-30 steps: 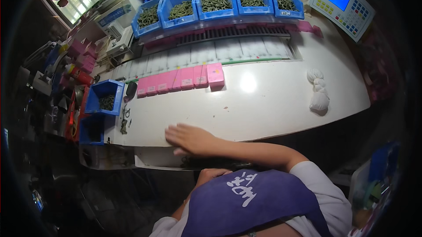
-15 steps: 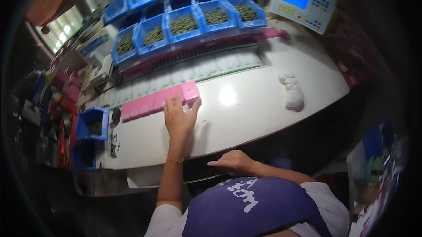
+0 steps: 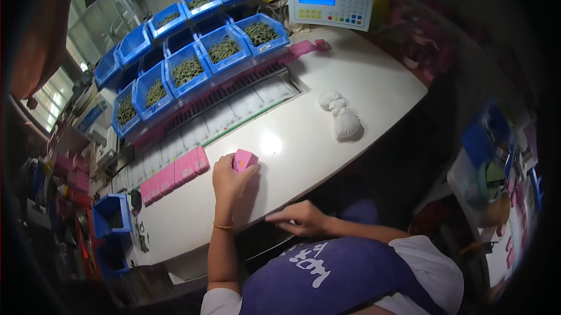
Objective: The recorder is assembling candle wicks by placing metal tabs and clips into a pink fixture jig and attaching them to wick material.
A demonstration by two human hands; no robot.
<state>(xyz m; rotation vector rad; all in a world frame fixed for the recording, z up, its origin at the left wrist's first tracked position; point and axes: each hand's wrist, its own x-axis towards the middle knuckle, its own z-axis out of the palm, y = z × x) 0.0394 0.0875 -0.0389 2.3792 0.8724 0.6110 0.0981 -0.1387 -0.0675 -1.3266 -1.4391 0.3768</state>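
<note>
My left hand (image 3: 229, 179) is closed on a small pink box (image 3: 243, 159), gripped between thumb and fingers just above the white tabletop (image 3: 292, 151). Left of it, a row of similar pink boxes (image 3: 174, 176) lies side by side along the green strip. By the table's front edge hovers my right hand (image 3: 304, 219), with at least one finger stretched to the left and nothing visible in it. Part of its fingers is blurred.
Blue bins (image 3: 187, 72) of green dried pieces rise in tiers at the back. A white console (image 3: 330, 0) with a blue screen stands behind. A knotted white cloth bundle (image 3: 345, 119) rests on the right; another blue bin (image 3: 112, 217) sits at the left edge.
My left hand has taken hold of the pink box at the row's right end and drawn it away from the others, toward me. The view has also turned right.
</note>
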